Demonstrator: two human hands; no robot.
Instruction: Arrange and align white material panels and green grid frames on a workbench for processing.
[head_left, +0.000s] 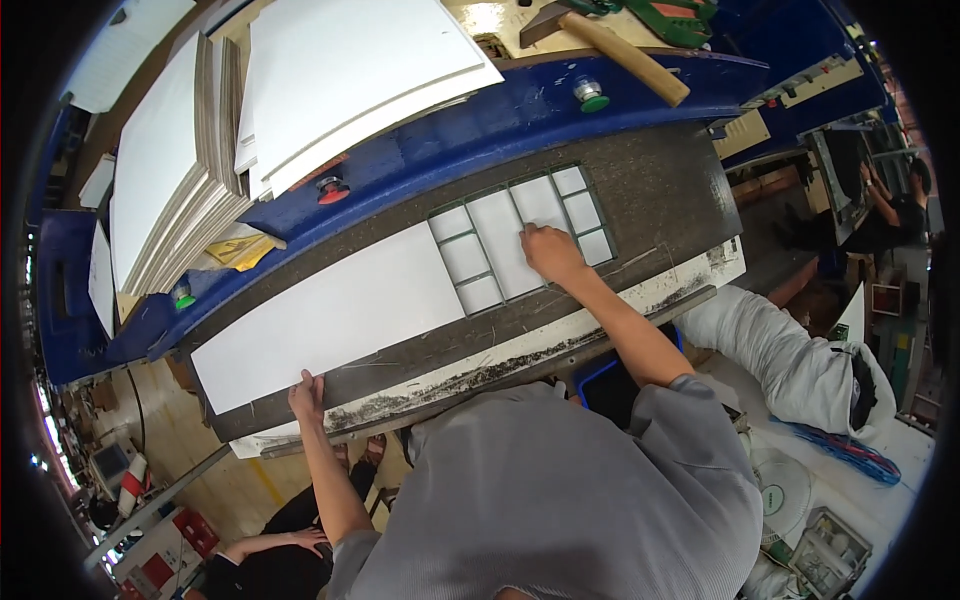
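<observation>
A long white board lies slantwise on the dark work surface. At its right end is a thin dark-green grid frame, with white showing in its compartments. My left hand is at the board's near edge, toward its left end, fingertips closed at the edge. My right hand is over the right half of the grid, its fingers curled and pressed together. Whatever they pinch, if anything, is hidden beneath them.
White boards are stacked high at the back left, with more white sheets beside them. A blue machine beam carries a red button and green ones. A wooden-handled tool lies behind it. Other people are nearby at lower left and far right.
</observation>
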